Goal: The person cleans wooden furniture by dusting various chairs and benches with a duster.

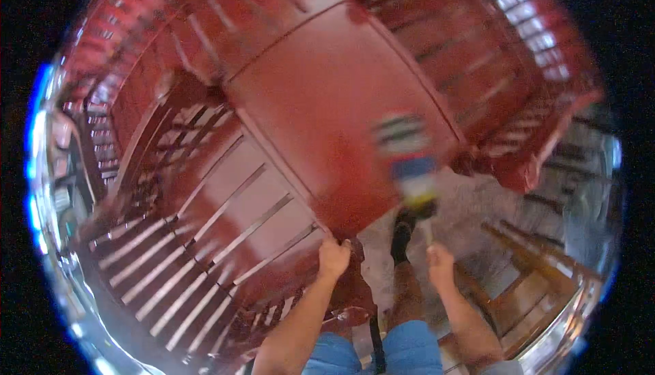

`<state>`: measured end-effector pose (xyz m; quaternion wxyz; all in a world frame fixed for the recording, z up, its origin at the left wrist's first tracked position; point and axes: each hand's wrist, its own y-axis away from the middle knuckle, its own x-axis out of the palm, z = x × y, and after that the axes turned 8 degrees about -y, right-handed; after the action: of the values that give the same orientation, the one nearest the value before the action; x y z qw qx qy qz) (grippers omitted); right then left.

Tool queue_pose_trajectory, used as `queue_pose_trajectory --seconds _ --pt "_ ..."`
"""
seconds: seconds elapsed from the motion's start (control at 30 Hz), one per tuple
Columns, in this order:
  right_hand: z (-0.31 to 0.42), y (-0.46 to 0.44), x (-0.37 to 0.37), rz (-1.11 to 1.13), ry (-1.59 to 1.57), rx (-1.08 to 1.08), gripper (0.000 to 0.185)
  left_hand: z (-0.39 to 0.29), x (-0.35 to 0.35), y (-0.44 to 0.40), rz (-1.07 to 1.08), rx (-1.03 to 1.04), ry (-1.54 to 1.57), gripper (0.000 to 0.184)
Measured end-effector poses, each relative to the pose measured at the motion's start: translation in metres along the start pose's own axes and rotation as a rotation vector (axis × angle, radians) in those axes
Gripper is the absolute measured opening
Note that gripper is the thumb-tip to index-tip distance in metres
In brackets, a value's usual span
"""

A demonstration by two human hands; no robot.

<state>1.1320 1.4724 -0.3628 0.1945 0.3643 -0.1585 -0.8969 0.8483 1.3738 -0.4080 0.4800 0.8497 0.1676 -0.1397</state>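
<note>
My left hand [335,257] is closed on the near corner of the red wooden furniture [321,102], where a flat panel meets slatted sides. To the right, my right hand [440,262] is wrapped round the thin handle of a tool [414,170]. The tool is smeared by motion; it shows a striped grey-white end, a blue and white middle and a yellow part near the handle. Its far end lies over the right part of the red panel. Whether it touches the surface cannot be told.
Red slats [184,286] run along the lower left, and more red slatted parts [464,61] stand at the upper right. Brown wooden pieces [525,286] lie at the lower right. A dark shoe [402,235] rests on the grey floor [471,204].
</note>
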Motion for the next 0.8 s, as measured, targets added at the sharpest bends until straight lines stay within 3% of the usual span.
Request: queue_pose_trajectory --seconds 0.03,0.13,0.23,0.3,0.37,0.4,0.43,0.5,0.53,0.57,0.63,0.7,0.73,0.8 --pt "-0.003 0.022 0.001 0.069 0.103 -0.185 0.022 -0.001 -0.002 -0.002 -0.029 0.003 0.003 0.066" --pt "-0.051 0.082 -0.015 0.123 -0.079 0.071 0.032 -0.007 -0.008 -0.019 -0.196 0.089 -0.047 0.07" --pt "-0.035 0.077 -0.014 -0.368 -0.183 0.244 0.031 -0.017 -0.001 -0.043 -0.446 0.157 -0.176 0.072" --pt "-0.025 0.04 -0.012 -0.427 -0.194 0.367 0.033 -0.021 0.017 -0.055 -0.617 0.165 -0.322 0.074" --pt "-0.012 -0.002 -0.005 -0.469 -0.259 0.323 0.022 -0.01 0.03 -0.061 -0.789 0.173 -0.441 0.076" --pt "-0.009 -0.012 0.002 -0.377 -0.331 0.261 0.021 -0.004 0.03 -0.062 -0.78 0.184 -0.425 0.076" --pt "-0.014 -0.017 0.014 -0.167 -0.481 0.391 0.022 -0.001 0.026 -0.061 -0.769 0.191 -0.412 0.076" --pt "-0.054 0.003 0.026 -0.128 -0.39 0.034 0.023 0.002 0.02 -0.065 -0.747 0.219 -0.393 0.075" --pt "-0.075 0.018 0.03 -0.115 -0.331 -0.142 0.024 0.024 0.006 -0.08 -0.716 0.222 -0.534 0.074" --pt "-0.104 0.047 0.029 -0.026 -0.296 -0.114 0.025 0.064 -0.015 -0.099 -0.679 0.216 -0.676 0.073" --pt "-0.171 0.11 0.041 0.034 -0.265 0.033 0.026 -0.01 0.019 -0.052 -0.695 0.135 -0.302 0.072" --pt "-0.218 0.124 0.052 -0.02 -0.306 0.232 0.027 -0.021 0.023 -0.057 -0.677 0.179 -0.375 0.072" --pt "-0.229 0.132 0.059 -0.035 -0.321 0.331 0.028 -0.014 0.021 -0.052 -0.672 0.191 -0.413 0.072" --pt "-0.214 0.092 0.077 -0.049 -0.213 0.331 0.026 -0.015 0.02 -0.048 -0.649 0.161 -0.419 0.072"
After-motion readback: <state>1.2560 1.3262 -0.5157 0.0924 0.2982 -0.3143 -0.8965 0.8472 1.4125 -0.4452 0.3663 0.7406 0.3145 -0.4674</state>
